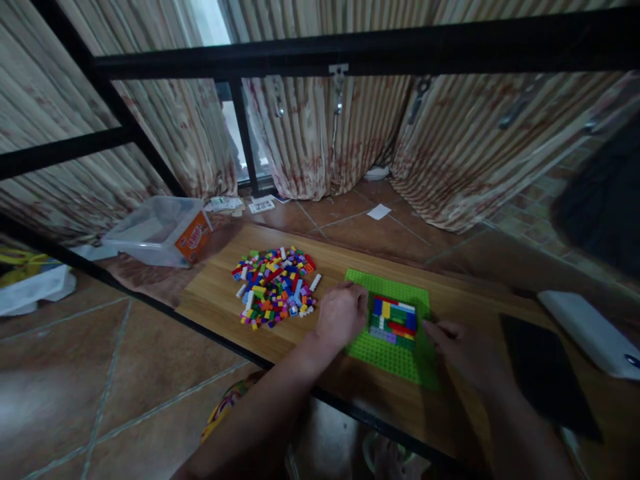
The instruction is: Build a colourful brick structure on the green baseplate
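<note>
Left fingers: the left hand (343,313) is being rested knuckles-up on the left edge of the baseplate (395,357); the fingers are being kept curled together, and whether anything is being pinched under them cannot be told.
Right fingers: the right hand (465,350) is being laid at the right edge of the baseplate; the fingers are being held loosely together, stretched toward the bricks, with the fingertips (431,325) just beside them.
Bricks: a flat block of built bricks (394,318) is being held between the two hands, pressed onto the baseplate; its long axis is being kept running left to right across the desk; the pieces are red, blue, yellow, green, white and lilac, hard and studded.
Baseplate: a thin, bright green, square studded plate is being kept flat on the desk (215,300), its far edge pointing toward the curtains.
Pile: a loose pile (275,287) of mixed small bricks is being left on the desk just left of the left hand.
Desk: wood-grained, smooth, with a dark front edge.
</note>
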Action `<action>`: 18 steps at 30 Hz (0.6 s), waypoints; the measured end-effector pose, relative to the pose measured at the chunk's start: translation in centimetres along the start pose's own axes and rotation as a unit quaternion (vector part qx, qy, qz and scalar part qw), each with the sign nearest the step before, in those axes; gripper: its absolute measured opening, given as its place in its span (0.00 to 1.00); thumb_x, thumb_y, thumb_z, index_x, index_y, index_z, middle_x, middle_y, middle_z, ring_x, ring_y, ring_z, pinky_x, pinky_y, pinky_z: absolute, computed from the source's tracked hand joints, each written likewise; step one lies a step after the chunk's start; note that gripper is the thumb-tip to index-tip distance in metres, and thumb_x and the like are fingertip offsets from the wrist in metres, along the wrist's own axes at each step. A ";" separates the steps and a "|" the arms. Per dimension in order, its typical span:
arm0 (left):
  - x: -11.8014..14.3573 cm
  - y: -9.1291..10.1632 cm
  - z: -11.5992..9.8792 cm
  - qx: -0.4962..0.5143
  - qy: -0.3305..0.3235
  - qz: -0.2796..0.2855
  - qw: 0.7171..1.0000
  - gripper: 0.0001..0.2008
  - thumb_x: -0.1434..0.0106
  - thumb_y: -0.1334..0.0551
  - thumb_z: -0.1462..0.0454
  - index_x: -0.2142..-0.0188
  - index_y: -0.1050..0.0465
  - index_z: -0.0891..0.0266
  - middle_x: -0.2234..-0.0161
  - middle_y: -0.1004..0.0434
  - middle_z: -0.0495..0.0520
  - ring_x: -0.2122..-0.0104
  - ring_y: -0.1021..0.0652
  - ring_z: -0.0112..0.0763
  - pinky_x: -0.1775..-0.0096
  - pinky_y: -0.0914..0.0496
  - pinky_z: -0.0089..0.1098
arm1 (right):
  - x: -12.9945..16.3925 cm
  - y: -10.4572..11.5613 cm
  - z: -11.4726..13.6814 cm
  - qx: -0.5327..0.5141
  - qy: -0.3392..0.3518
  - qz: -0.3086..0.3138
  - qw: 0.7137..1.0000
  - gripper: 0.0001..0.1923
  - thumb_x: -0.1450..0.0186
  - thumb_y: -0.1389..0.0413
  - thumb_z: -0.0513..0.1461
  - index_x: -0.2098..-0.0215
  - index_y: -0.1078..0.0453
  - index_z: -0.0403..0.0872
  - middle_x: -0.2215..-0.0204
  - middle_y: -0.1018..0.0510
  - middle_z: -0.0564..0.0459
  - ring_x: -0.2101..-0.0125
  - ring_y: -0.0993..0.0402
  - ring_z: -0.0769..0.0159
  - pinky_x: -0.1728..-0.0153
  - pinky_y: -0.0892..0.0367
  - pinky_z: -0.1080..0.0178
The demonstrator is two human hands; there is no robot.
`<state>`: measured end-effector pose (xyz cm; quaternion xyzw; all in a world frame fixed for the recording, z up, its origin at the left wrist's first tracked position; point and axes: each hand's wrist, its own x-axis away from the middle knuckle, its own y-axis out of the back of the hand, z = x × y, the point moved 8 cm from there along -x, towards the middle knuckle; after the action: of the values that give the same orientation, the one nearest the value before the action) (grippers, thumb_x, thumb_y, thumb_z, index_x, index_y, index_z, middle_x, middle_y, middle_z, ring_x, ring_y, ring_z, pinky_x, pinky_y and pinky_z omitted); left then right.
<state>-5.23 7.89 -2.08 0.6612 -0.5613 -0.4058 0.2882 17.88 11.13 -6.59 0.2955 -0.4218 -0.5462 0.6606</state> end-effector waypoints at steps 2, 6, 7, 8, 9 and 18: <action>-0.3 0.5 1.2 -0.008 0.024 -0.004 1.000 0.12 0.37 0.46 0.66 0.64 0.24 0.59 0.65 0.22 0.53 0.63 0.23 0.32 0.59 0.31 0.29 | -0.1 0.3 -0.1 0.029 -0.007 -0.015 0.999 0.26 0.40 0.55 0.58 0.71 0.24 0.49 0.75 0.20 0.47 0.69 0.24 0.53 0.69 0.37 0.58; -0.9 1.4 2.9 -0.024 0.050 -0.012 0.998 0.12 0.37 0.46 0.67 0.66 0.23 0.59 0.67 0.22 0.54 0.65 0.24 0.32 0.60 0.31 0.29 | -0.4 0.8 -0.1 0.071 -0.012 -0.040 0.997 0.27 0.40 0.56 0.58 0.71 0.24 0.49 0.75 0.20 0.45 0.71 0.24 0.51 0.70 0.36 0.57; -1.1 1.8 3.3 -0.024 0.057 -0.017 0.998 0.12 0.37 0.46 0.67 0.67 0.23 0.59 0.67 0.22 0.54 0.66 0.24 0.32 0.61 0.31 0.28 | -0.5 0.8 0.0 0.073 -0.011 -0.043 0.996 0.27 0.40 0.55 0.58 0.71 0.25 0.49 0.76 0.20 0.45 0.71 0.24 0.51 0.71 0.35 0.57; -1.2 2.1 3.7 -0.022 0.064 -0.020 0.998 0.12 0.37 0.47 0.67 0.67 0.23 0.59 0.67 0.22 0.54 0.66 0.24 0.31 0.62 0.32 0.28 | -0.6 0.8 0.1 0.072 -0.008 -0.045 0.996 0.26 0.41 0.55 0.58 0.71 0.25 0.49 0.77 0.20 0.46 0.72 0.24 0.51 0.71 0.35 0.56; -1.3 2.4 4.1 -0.021 0.073 -0.022 0.997 0.12 0.37 0.47 0.67 0.68 0.23 0.59 0.67 0.22 0.54 0.67 0.24 0.31 0.62 0.32 0.28 | -0.6 0.8 0.2 0.072 -0.005 -0.049 0.996 0.26 0.41 0.55 0.57 0.71 0.24 0.49 0.78 0.21 0.46 0.73 0.24 0.51 0.72 0.35 0.56; -1.9 5.3 8.4 -0.088 0.140 -0.048 0.985 0.13 0.38 0.47 0.67 0.65 0.23 0.61 0.66 0.21 0.56 0.63 0.24 0.34 0.60 0.32 0.30 | -1.0 0.3 0.7 0.076 0.021 -0.055 0.995 0.24 0.41 0.55 0.57 0.74 0.26 0.51 0.81 0.22 0.49 0.77 0.24 0.53 0.74 0.35 0.56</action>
<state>-15.26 9.24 -1.49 0.7098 -0.4451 -0.3700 0.4015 17.40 12.21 -6.21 0.3790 -0.4312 -0.5417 0.6140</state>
